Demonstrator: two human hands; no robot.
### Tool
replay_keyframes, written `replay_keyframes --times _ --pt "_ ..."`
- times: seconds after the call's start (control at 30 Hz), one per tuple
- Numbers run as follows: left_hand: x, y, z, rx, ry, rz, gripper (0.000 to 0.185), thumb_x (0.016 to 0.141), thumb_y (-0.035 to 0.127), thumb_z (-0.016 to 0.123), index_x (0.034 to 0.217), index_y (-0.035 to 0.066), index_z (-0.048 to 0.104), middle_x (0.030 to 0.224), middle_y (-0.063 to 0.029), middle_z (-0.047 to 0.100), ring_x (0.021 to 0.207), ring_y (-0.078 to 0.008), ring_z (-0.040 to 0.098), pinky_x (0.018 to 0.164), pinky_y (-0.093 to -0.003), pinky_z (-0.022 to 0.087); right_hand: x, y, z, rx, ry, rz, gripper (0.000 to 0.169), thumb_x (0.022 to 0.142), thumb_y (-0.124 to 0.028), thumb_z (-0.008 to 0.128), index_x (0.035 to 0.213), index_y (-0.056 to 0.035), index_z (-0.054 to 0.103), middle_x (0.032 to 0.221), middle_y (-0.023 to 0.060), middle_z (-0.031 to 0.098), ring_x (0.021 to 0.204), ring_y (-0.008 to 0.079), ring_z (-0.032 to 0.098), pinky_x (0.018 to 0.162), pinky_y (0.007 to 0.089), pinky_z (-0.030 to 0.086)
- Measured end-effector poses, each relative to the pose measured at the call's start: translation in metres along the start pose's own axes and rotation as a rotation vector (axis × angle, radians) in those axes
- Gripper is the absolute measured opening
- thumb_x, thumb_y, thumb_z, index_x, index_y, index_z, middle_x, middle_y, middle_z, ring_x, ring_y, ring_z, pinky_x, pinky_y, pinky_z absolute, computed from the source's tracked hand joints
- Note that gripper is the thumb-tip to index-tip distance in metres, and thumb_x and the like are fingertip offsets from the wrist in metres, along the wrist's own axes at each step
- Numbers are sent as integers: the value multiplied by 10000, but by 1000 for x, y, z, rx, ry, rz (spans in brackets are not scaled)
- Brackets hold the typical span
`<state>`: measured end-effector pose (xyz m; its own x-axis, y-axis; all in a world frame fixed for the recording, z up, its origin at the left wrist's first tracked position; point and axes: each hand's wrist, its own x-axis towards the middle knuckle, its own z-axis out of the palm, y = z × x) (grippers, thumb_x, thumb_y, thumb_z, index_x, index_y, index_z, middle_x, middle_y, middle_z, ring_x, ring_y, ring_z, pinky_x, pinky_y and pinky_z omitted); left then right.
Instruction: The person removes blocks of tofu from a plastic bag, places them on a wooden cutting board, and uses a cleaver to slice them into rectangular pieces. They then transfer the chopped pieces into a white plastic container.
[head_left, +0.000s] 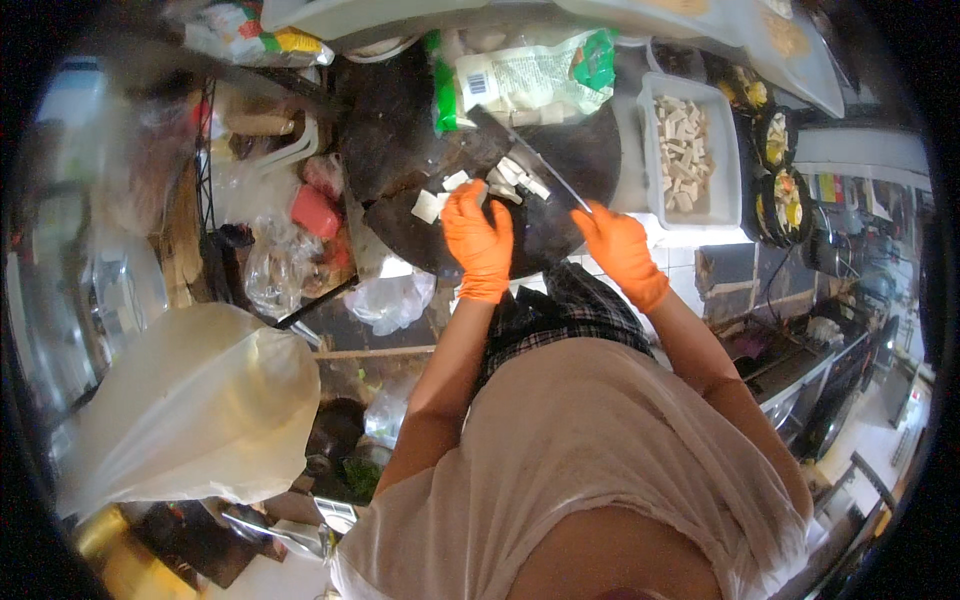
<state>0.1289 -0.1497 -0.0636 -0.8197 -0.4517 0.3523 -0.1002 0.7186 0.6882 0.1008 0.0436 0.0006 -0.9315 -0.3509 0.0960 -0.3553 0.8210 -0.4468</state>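
Observation:
My left hand (478, 247), in an orange glove, has its fingertips down on white food slabs (429, 206), possibly tofu or rice cake. These lie on a round, dark chopping board (547, 240) with a crack at its left side. In an orange glove too, my right hand (621, 255) grips a long-bladed knife (547, 169), seen nearly edge-on; its handle is hidden in the fist. Cut white strips (521, 178) lie between the left fingers and the blade. Across the board's far side rests a green-and-clear plastic food bag (529, 79) with more white pieces inside.
A white plastic tub (733, 150) of cut white pieces stands right of the board. Several black bowls (782, 199) of mixed food are beyond it. Clear bags and a red package (315, 211) sit at left. A large pale plastic sheet (202, 405) hangs lower left.

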Motion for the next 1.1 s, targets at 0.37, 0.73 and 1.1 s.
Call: replay_keyframes --times 0.37,0.73,1.1 --pt "5 -41 -10 211 -99 -60 304 712 227 766 954 95 638 1146 -132 533 1072 -343 458 907 -450 390 -77 36 -39 -6 -366 -20 180 894 -295 605 905 -116 623 677 146 623 614 350 612 542 445 475" --pt "-6 -72 -30 -80 -82 -241 235 715 133 761 875 63 604 982 -120 593 963 -325 529 859 -411 414 -75 36 -15 45 -338 114 218 898 -312 594 864 -97 593 672 175 618 636 383 608 562 479 466" --pt "-11 -72 -9 -542 31 -442 454 761 -32 708 1147 67 491 951 -40 544 835 -148 531 725 -294 453 -78 32 -17 38 -304 83 185 889 -289 613 870 -105 591 679 165 625 637 384 609 557 462 471"
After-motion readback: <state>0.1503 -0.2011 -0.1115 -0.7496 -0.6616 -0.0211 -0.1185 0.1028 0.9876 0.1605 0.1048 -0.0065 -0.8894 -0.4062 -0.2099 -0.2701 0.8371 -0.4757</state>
